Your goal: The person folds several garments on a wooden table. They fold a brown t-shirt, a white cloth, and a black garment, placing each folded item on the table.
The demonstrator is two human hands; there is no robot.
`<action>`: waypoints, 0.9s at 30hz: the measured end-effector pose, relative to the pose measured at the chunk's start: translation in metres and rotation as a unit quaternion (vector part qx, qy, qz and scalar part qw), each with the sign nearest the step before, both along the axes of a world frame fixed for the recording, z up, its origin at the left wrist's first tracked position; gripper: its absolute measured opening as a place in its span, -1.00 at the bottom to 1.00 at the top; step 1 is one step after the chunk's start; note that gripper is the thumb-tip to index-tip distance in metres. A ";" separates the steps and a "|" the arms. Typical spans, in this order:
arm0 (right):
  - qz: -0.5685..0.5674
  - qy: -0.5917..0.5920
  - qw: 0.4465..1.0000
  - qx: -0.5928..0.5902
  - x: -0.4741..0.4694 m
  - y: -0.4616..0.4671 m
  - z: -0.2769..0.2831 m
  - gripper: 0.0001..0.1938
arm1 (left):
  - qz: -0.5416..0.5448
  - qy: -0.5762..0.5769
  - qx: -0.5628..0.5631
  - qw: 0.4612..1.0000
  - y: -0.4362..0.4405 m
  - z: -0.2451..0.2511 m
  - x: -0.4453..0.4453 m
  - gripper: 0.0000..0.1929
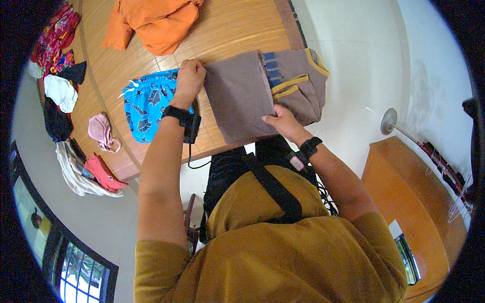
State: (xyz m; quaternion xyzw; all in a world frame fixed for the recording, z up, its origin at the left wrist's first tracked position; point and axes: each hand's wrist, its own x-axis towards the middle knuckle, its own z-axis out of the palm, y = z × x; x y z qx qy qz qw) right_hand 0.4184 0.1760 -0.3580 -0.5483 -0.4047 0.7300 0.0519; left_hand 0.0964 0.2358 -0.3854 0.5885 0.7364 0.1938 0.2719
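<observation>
A grey-brown shirt (240, 96) with yellow trim and a blue printed pattern lies partly folded at the table's near right edge. Its yellow-edged neckline reaches out to the right. My left hand (190, 81) is curled at the shirt's far left corner and seems to pinch it. With thumb on top, my right hand (286, 123) grips the near end of the folded edge. Close beside my left wrist are blue shorts (146, 106) with a dark sea-creature print and a white drawstring; my forearm hides part of them.
An orange garment (159, 24) lies on the wooden table (231, 30) beyond my hands. At left are a pink bra (100, 130), a white cloth (60, 92), a red cloth (102, 172) and a multicoloured garment (57, 41). A wooden cabinet (401, 185) stands at right.
</observation>
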 end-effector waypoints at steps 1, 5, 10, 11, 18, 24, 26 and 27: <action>-0.005 0.012 1.000 -0.010 0.000 -0.001 -0.002 -0.63 | 0.009 0.012 0.016 1.000 -0.001 0.001 -0.002 -0.86; 0.018 -0.016 0.999 0.026 -0.004 -0.002 -0.012 -0.61 | 0.160 -0.127 -0.099 0.974 -0.010 0.004 0.002 -0.79; 0.083 -0.139 0.980 0.112 -0.006 0.001 0.009 -0.62 | 0.223 -0.212 -0.123 0.943 -0.055 0.010 0.032 -0.64; 0.108 -0.172 0.967 0.153 -0.006 0.002 0.018 -0.62 | 0.233 -0.232 -0.093 0.940 -0.073 0.013 0.043 -0.60; 0.082 -0.188 0.858 0.470 -0.025 0.011 0.051 -0.68 | 0.202 -0.176 -0.223 0.937 -0.141 0.011 0.076 -0.53; 0.147 -0.156 0.904 0.371 -0.036 0.003 0.043 -0.65 | 0.183 -0.165 -0.244 0.938 -0.139 0.007 0.074 -0.71; 0.151 -0.170 0.903 0.365 -0.038 0.001 0.039 -0.62 | 0.182 -0.204 -0.222 0.936 -0.138 0.011 0.074 -0.80; 0.146 -0.168 0.909 0.352 -0.038 0.000 0.037 -0.61 | 0.212 -0.267 -0.208 0.917 -0.138 0.014 0.074 -0.84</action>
